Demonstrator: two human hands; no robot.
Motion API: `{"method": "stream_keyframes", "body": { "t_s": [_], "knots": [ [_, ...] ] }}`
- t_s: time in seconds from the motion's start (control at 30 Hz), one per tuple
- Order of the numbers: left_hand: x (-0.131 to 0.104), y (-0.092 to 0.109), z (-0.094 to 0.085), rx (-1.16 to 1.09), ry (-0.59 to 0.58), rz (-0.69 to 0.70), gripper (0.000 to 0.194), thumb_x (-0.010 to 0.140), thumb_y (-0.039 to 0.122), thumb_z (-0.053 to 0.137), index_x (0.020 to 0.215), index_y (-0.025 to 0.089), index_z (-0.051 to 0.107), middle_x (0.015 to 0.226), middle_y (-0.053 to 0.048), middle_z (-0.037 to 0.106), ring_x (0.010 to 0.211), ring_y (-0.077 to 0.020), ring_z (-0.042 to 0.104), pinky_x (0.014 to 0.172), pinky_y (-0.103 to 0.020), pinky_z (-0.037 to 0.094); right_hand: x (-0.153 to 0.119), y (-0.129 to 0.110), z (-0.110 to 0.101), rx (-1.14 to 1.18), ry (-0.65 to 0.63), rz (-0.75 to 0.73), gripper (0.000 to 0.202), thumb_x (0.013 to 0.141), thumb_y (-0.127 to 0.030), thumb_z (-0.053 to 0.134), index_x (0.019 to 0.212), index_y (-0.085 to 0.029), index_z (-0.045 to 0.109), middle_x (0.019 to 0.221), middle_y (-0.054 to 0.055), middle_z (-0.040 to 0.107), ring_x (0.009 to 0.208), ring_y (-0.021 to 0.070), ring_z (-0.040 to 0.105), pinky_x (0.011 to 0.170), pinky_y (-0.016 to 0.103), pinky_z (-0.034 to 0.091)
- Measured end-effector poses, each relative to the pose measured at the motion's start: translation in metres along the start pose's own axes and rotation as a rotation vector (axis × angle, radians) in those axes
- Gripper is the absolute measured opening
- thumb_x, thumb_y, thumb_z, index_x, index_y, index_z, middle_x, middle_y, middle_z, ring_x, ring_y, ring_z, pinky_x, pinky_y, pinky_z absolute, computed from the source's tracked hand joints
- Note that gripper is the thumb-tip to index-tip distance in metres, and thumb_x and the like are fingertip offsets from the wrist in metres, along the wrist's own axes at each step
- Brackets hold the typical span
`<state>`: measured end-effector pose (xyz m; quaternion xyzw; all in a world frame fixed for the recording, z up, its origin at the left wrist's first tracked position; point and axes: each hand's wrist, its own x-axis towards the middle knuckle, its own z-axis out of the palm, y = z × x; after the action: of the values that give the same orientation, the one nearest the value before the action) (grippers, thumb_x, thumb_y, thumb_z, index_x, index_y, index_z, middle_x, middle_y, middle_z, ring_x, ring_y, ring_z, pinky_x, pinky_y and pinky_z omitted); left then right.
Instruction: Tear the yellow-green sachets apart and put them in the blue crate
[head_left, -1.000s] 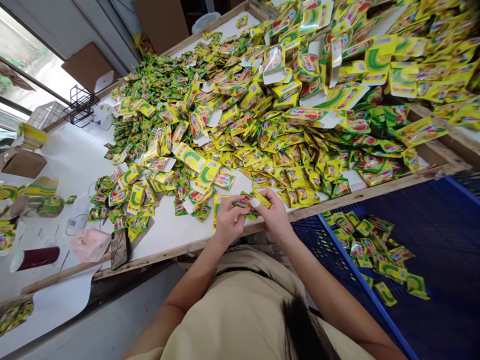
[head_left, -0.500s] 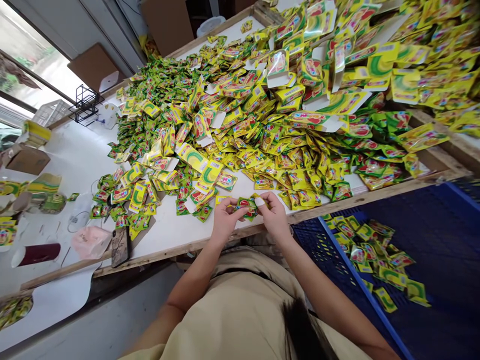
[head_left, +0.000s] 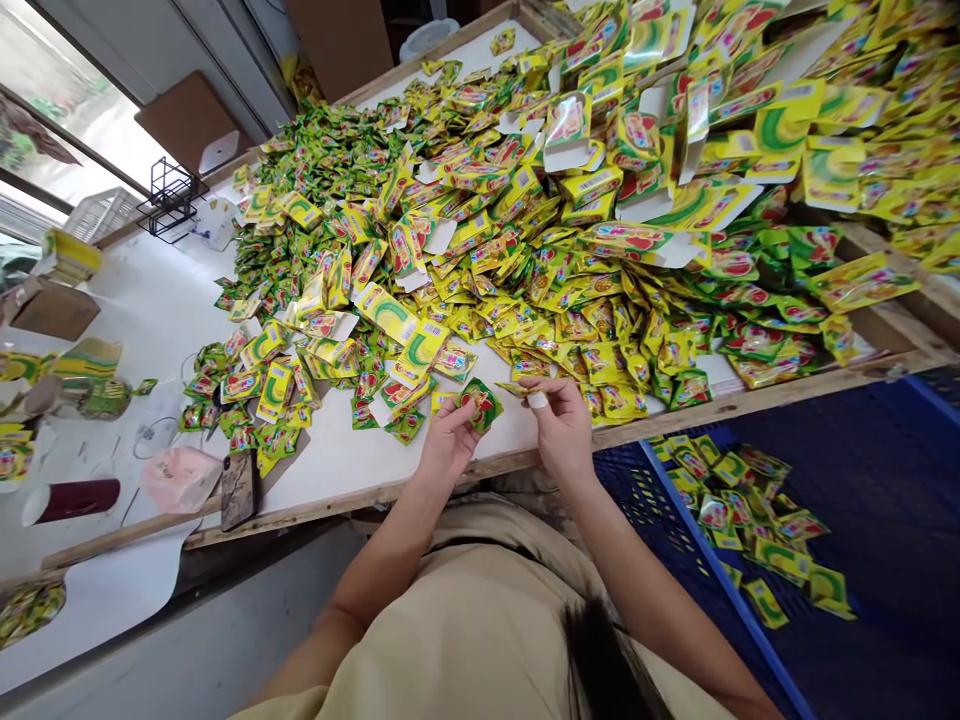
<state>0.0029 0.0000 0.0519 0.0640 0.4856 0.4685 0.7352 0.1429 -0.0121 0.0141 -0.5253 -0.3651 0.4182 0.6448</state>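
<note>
My left hand pinches a small green sachet with a red print, held over the white tabletop near its front edge. Just to the right, my right hand grips a yellow sachet, seen nearly edge-on between thumb and fingers. A white covering wraps the right thumb. The two sachets are apart. Beyond both hands spreads a big heap of yellow and green sachets, with flat yellow cartons lying among them.
A blue plastic crate stands below the table at right, with several packets inside. Along the table's front runs a wooden edge strip. At left lie a phone, a pink bag, a dark red cylinder and a black wire rack.
My hands have moved apart from a shared hold. The left one keeps the green sachet, now turned flatter to view; the right one has shifted right with a yellow sachet.
</note>
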Motion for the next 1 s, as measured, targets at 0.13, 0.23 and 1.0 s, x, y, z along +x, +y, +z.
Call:
{"method": "stream_keyframes", "body": {
  "t_s": [0.13, 0.23, 1.0],
  "knots": [
    [0.002, 0.006, -0.005, 0.026, -0.025, 0.018, 0.03, 0.058, 0.017, 0.08, 0.082, 0.017, 0.061, 0.08, 0.002, 0.07, 0.068, -0.0085, 0.064, 0.065, -0.022, 0.051, 0.004, -0.007, -0.021, -0.435, -0.333, -0.446, 0.014, 0.081, -0.014, 0.057, 0.078, -0.025, 0.064, 0.096, 0.004, 0.069, 0.099, 0.0223, 0.06, 0.09, 0.046, 0.045],
    [0.001, 0.005, -0.005, 0.065, -0.11, -0.016, 0.031, 0.059, 0.016, 0.079, 0.084, 0.015, 0.061, 0.083, 0.0, 0.07, 0.072, -0.01, 0.065, 0.07, -0.023, 0.051, 0.005, -0.01, -0.025, -0.527, -0.452, -0.641, 0.022, 0.083, -0.008, 0.052, 0.079, -0.025, 0.065, 0.093, 0.004, 0.07, 0.099, 0.021, 0.061, 0.086, 0.043, 0.049],
    [-0.005, 0.01, -0.016, 0.479, -0.261, 0.025, 0.043, 0.053, 0.023, 0.082, 0.065, 0.016, 0.041, 0.059, 0.005, 0.057, 0.053, -0.0073, 0.055, 0.053, -0.02, 0.045, 0.003, -0.02, -0.009, -0.107, -0.332, 0.261, 0.026, 0.079, -0.046, 0.059, 0.078, -0.019, 0.061, 0.07, 0.0, 0.057, 0.063, 0.0131, 0.05, 0.06, 0.027, 0.042]
  ]
}}
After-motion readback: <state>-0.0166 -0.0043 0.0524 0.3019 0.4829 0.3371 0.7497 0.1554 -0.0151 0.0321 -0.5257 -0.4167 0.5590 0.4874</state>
